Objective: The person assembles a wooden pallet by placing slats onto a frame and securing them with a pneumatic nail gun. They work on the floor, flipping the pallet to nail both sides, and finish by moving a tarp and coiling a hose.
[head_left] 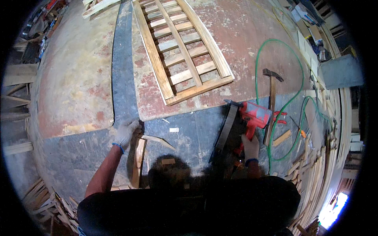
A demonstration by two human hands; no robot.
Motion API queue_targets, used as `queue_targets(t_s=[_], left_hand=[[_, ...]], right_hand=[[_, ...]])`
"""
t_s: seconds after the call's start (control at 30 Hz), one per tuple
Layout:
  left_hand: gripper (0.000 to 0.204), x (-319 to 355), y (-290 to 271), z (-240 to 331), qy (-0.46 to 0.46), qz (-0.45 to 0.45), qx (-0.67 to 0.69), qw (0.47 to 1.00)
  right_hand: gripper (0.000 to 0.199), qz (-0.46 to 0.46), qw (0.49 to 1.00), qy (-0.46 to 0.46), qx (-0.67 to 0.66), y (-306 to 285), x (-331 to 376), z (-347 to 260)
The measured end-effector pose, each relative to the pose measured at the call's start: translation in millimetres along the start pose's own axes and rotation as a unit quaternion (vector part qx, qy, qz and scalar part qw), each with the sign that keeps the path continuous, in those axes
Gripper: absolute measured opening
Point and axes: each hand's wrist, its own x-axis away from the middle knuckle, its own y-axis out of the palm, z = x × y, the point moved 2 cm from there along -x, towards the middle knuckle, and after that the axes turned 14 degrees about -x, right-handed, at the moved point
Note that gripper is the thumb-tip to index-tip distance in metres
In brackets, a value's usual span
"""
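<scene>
My right hand [251, 148], in a pale work glove, is wrapped round the handle of a red and grey nail gun [255, 114]. The gun's long dark magazine slants down to the left, and its nose points left below the wooden frame. My left hand [128, 133], gloved with a blue cuff, is closed near the corner of the worn panel [86, 90]; whether anything small is in its fingers I cannot make out. Just beside it lie a narrow wood offcut [138, 157] and a thin pale splinter of wood [159, 140].
A slatted wooden frame [185, 59] lies ahead on the reddish worn surface. A claw hammer [272, 90] rests right of the nail gun, within loops of green hose [258, 67]. Wood strips [315, 177] pile up at right, with scraps at lower left [59, 208].
</scene>
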Motion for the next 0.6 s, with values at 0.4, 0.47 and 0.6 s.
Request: queue_targets(t_s=[0.4,0.47,0.6], left_hand=[[0.029,24,-22,66,-0.04,-0.027,-0.068,0.997],[0.028,36,-30,72,-0.053,-0.043,-0.084,0.994],[0.039,79,-40,104,-0.078,-0.079,-0.157,0.981]], right_hand=[[0.012,-0.124,0.889,0.294,-0.329,12,-36,-71],[0.014,-0.157,0.939,0.219,-0.214,9,-39,-103],[0.011,-0.122,0.968,0.185,-0.115,-14,-37,-196]])
